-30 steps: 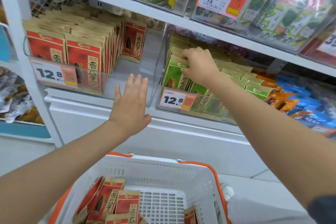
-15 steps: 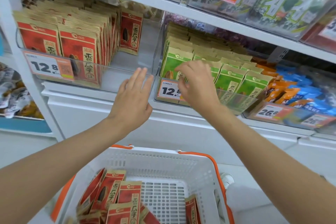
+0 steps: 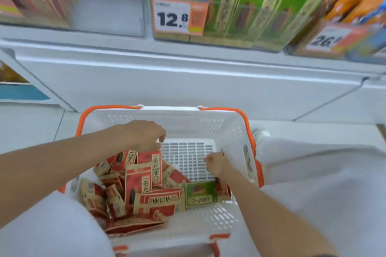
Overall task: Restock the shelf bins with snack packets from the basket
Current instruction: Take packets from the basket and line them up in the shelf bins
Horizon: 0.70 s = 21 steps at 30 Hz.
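White shelving (image 3: 188, 48) fills the far side of the scene, with a plain white panel (image 3: 188, 83) below its ledge. Along that ledge stand clear bins: the left bin (image 3: 108, 6) holds red packs at its left and shows bare floor at its right, the middle bin (image 3: 240, 35) is packed with upright green packs, and the right bin (image 3: 355, 33) holds orange and blue packs. All of them are blurred.

Near the viewer sits a white basket (image 3: 188, 123) with orange handles, between the person's pale-clothed legs. Its left half is heaped with red snack packets (image 3: 146, 194), some upright and some flat. Its far right floor is a bare grille.

Both bare arms reach down into the basket. The left hand (image 3: 144, 135) is over the far end of the heap, its grip curled closed over the top edge of an upright red packet (image 3: 151, 162). The right hand (image 3: 216, 166) hangs above the grille near the right wall, knuckles up and fingers tucked under. I cannot tell whether its grip has hold of anything.

A single green packet (image 3: 200, 194) lies flat just near of the right hand, beside the red heap.

Price tags reading 12.8 (image 3: 173, 16) and 26 (image 3: 328, 39) hang on the middle and right bins
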{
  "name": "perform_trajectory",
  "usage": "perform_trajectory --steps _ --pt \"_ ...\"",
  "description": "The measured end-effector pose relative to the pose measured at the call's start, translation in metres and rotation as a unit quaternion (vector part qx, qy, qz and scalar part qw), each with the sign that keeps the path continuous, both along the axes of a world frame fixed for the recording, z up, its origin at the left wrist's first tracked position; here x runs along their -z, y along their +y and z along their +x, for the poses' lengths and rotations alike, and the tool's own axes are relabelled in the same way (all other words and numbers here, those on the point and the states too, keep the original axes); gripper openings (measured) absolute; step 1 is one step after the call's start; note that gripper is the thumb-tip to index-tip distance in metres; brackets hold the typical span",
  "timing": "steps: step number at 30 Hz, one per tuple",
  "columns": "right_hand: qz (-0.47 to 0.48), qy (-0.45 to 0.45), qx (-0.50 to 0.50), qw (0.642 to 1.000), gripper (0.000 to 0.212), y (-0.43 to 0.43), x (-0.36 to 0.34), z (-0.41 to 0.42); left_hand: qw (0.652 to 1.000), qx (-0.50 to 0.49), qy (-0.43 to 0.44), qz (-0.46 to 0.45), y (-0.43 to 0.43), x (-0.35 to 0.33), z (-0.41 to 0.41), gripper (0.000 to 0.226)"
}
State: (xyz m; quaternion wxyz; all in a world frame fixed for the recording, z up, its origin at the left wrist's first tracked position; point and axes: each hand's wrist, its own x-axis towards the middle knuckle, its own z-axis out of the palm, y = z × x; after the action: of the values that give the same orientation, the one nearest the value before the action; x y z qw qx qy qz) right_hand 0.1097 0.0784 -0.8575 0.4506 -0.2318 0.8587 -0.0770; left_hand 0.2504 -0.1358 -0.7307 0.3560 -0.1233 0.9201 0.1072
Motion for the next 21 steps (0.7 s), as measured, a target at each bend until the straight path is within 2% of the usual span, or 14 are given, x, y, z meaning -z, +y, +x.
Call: perform_trajectory --steps 3,7,8,10,12,16,21 --pt "0.058 -0.051 -0.033 0.996 0.055 0.024 0.034 0.015 1.000 -0.014 -0.021 0.005 -0.005 0.009 0.003 0.035" --pt "0.123 -0.027 -0.145 0.981 0.080 0.031 0.069 0.031 0.999 -0.037 -0.005 -0.016 -0.019 0.015 0.004 0.031" --pt "0.132 0.001 -0.183 0.974 0.074 0.032 0.073 0.036 0.999 -0.041 0.000 -0.019 -0.021 0.016 0.003 0.030" --pt "0.134 0.069 -0.271 0.951 0.049 0.036 0.080 0.043 0.999 -0.043 0.007 -0.020 -0.022 0.017 0.002 0.028" --pt "0.150 0.118 -0.310 0.931 0.036 0.035 0.080 0.047 0.999 -0.042 0.004 -0.014 -0.020 0.018 0.002 0.028" --pt "0.144 0.147 -0.321 0.924 0.035 0.028 0.079 0.043 0.999 -0.024 -0.009 -0.022 -0.014 0.015 0.002 0.031" --pt "0.163 0.097 -0.369 0.910 0.029 0.025 0.055 0.037 0.999 -0.015 0.018 -0.025 -0.009 -0.001 0.000 0.033"
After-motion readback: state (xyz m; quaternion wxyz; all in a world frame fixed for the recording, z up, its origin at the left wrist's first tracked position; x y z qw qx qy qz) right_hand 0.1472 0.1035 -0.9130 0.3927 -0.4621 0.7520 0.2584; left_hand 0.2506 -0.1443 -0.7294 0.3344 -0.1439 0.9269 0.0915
